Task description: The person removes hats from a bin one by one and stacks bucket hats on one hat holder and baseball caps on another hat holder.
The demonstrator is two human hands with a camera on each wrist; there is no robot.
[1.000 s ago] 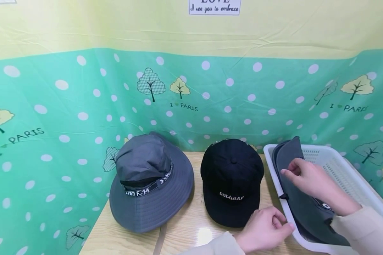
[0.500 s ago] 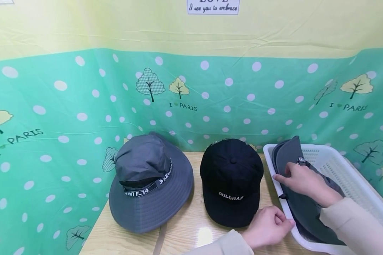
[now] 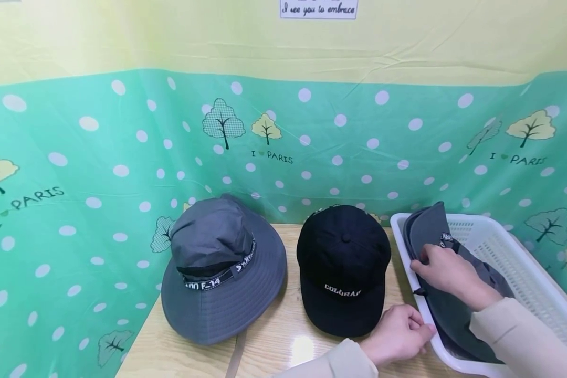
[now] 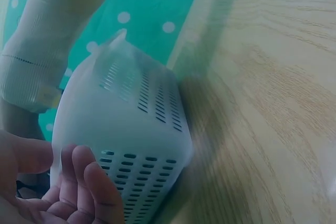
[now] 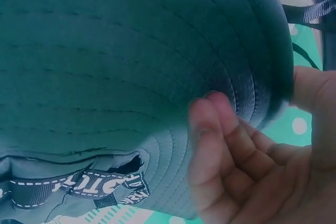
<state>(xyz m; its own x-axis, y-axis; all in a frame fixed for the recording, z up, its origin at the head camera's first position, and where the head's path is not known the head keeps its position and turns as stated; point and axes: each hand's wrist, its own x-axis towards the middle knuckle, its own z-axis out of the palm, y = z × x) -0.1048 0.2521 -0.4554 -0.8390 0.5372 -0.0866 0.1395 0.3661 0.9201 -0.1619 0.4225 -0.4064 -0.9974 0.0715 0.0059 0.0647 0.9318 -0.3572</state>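
Since the frame a second earlier, the right grip [image 3: 446, 269] had come left and down onto the brim of the dark grey hat [image 3: 446, 310], while the left grip [image 3: 399, 332] had hardly shifted. That hat lay tilted inside the white basket [image 3: 496, 249], along its left side. From my end, I judged the step wanted a light pinch near the brim's stitched edge, so as not to crease it, with the basket steadied. I saw the right grip nearly closed, grasping the brim between thumb and curled fingertips [image 5: 202, 114]; the thumb's tip was hidden. Half curled, the left one sat by the basket's near left corner, thumb at the rim; whether it grasped it, I could not tell.
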